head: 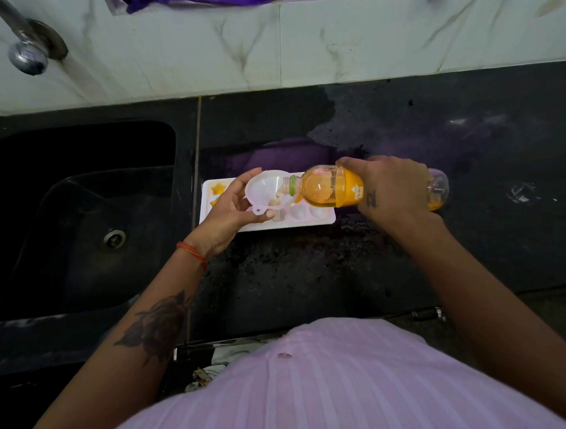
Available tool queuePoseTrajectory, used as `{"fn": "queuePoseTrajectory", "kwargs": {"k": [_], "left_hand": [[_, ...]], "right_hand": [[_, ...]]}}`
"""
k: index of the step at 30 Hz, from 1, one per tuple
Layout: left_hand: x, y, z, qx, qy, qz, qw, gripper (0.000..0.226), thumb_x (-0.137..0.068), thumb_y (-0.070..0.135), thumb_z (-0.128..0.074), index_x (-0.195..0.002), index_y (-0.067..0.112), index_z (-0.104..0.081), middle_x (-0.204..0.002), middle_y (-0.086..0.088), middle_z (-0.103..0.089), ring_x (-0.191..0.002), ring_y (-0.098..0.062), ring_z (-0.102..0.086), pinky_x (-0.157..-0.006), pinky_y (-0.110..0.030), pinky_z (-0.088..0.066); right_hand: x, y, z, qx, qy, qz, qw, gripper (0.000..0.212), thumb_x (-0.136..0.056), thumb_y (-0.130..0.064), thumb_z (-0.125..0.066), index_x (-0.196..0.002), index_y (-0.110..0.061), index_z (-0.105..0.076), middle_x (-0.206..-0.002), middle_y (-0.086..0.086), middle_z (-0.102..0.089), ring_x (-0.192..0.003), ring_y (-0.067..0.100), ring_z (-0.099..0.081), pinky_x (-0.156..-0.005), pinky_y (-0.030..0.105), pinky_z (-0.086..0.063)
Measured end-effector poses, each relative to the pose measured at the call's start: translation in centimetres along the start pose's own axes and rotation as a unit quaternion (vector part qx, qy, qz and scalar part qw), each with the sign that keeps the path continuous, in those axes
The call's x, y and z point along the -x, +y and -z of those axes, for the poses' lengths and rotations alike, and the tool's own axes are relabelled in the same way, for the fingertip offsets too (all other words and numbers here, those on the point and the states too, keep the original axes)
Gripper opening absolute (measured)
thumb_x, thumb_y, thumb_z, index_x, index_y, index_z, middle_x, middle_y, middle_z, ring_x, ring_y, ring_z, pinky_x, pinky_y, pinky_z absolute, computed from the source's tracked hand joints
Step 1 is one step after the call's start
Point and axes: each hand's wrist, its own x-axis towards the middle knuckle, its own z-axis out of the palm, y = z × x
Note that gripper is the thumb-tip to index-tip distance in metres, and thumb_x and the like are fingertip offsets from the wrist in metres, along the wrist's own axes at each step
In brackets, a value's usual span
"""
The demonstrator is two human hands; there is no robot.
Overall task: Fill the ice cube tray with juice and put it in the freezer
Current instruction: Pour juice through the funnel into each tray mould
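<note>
A white ice cube tray (318,218) lies on the dark counter just right of the sink. Its left star-shaped cells hold orange juice; the right cells look pale. My left hand (228,208) holds a translucent white funnel (267,192) over the tray's middle. My right hand (395,190) grips a clear juice bottle (329,190) with an orange label, tipped on its side. The bottle's open neck rests inside the funnel's bowl. Orange juice fills the bottle's lower side.
A black sink (92,214) with a metal drain lies at the left, under a steel tap (27,46) on the marble wall. The black counter (306,275) shows a wet patch behind the bottle. A purple cloth (196,3) hangs at the top edge.
</note>
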Motion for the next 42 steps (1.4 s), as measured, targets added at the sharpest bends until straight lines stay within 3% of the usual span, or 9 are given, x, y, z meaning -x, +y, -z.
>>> {"fn": "queuePoseTrajectory", "kwargs": {"k": [7, 13, 17, 20, 26, 32, 38, 42], "left_hand": [[0.0, 0.3, 0.0, 0.005, 0.000, 0.002, 1.000, 0.079, -0.065, 0.000, -0.076, -0.131, 0.030, -0.047, -0.126, 0.012, -0.053, -0.110, 0.001, -0.058, -0.094, -0.026, -0.051], [-0.1, 0.6, -0.3, 0.013, -0.001, 0.002, 1.000, 0.078, -0.065, 0.001, -0.075, -0.131, 0.030, -0.046, -0.129, 0.010, -0.051, -0.113, -0.003, -0.055, -0.086, -0.021, -0.052], [-0.1, 1.0, -0.7, 0.022, 0.000, -0.002, 1.000, 0.079, -0.064, 0.004, -0.074, -0.133, 0.028, -0.044, -0.127, 0.011, -0.053, -0.110, -0.003, -0.057, -0.082, -0.022, -0.054], [-0.3, 1.3, -1.0, 0.038, 0.002, -0.005, 0.999, 0.079, -0.062, 0.007, -0.074, -0.131, 0.029, -0.046, -0.125, 0.011, -0.054, -0.111, -0.005, -0.056, -0.081, -0.021, -0.053], [-0.9, 0.9, -2.0, 0.042, -0.003, -0.006, 0.999, 0.072, -0.069, -0.003, -0.071, -0.128, 0.031, -0.048, -0.121, 0.011, -0.056, -0.106, -0.002, -0.059, -0.077, -0.019, -0.054], [-1.5, 0.4, -2.6, 0.038, -0.021, -0.004, 0.999, 0.073, -0.071, -0.005, -0.072, -0.128, 0.032, -0.048, -0.125, 0.006, -0.054, -0.106, -0.007, -0.058, -0.069, -0.016, -0.052], [-2.1, 0.1, -3.0, 0.029, -0.028, -0.003, 0.999, 0.076, -0.063, 0.005, -0.077, -0.127, 0.034, -0.049, -0.129, 0.007, -0.053, -0.116, -0.012, -0.054, -0.084, -0.024, -0.054], [-2.3, -0.2, -2.8, 0.019, -0.034, 0.000, 0.999, 0.078, -0.060, 0.010, -0.080, -0.129, 0.033, -0.049, -0.128, 0.011, -0.055, -0.116, -0.007, -0.057, -0.091, -0.026, -0.052]], "right_hand": [[-0.2, -0.1, -0.1, 0.003, 0.005, 0.005, 1.000, 0.056, -0.081, -0.024, -0.063, -0.134, -0.034, -0.044, -0.107, 0.009, -0.064, -0.098, 0.034, -0.059, -0.070, 0.034, -0.029], [-0.1, 0.2, -0.1, -0.017, 0.004, -0.006, 1.000, 0.056, -0.081, -0.031, -0.064, -0.132, -0.039, -0.044, -0.104, 0.006, -0.065, -0.096, 0.032, -0.060, -0.068, 0.034, -0.030], [-0.1, 0.4, -0.2, -0.059, -0.020, -0.035, 0.997, 0.058, -0.080, -0.045, -0.065, -0.133, -0.045, -0.040, -0.101, 0.003, -0.067, -0.096, 0.029, -0.061, -0.073, 0.033, -0.042], [0.1, 0.7, -0.1, -0.087, -0.038, -0.053, 0.994, 0.067, -0.075, -0.046, -0.070, -0.135, -0.045, -0.039, -0.103, 0.002, -0.067, -0.097, 0.029, -0.061, -0.079, 0.036, -0.048], [0.7, 1.9, -0.3, -0.060, -0.034, -0.081, 0.994, 0.065, -0.076, -0.045, -0.070, -0.133, -0.046, -0.039, -0.097, 0.002, -0.066, -0.092, 0.029, -0.062, -0.073, 0.034, -0.045], [1.4, 2.5, -0.6, -0.014, -0.002, -0.074, 0.997, 0.060, -0.077, -0.037, -0.070, -0.131, -0.042, -0.044, -0.096, 0.003, -0.066, -0.088, 0.029, -0.061, -0.066, 0.031, -0.031], [1.5, 2.7, -0.7, 0.001, 0.006, -0.069, 0.998, 0.060, -0.078, -0.032, -0.069, -0.132, -0.038, -0.046, -0.098, 0.005, -0.066, -0.089, 0.031, -0.062, -0.066, 0.031, -0.029], [1.4, 2.6, -0.7, 0.006, 0.002, -0.064, 0.998, 0.060, -0.079, -0.028, -0.067, -0.134, -0.036, -0.044, -0.103, 0.007, -0.065, -0.092, 0.032, -0.061, -0.067, 0.033, -0.029]]}}
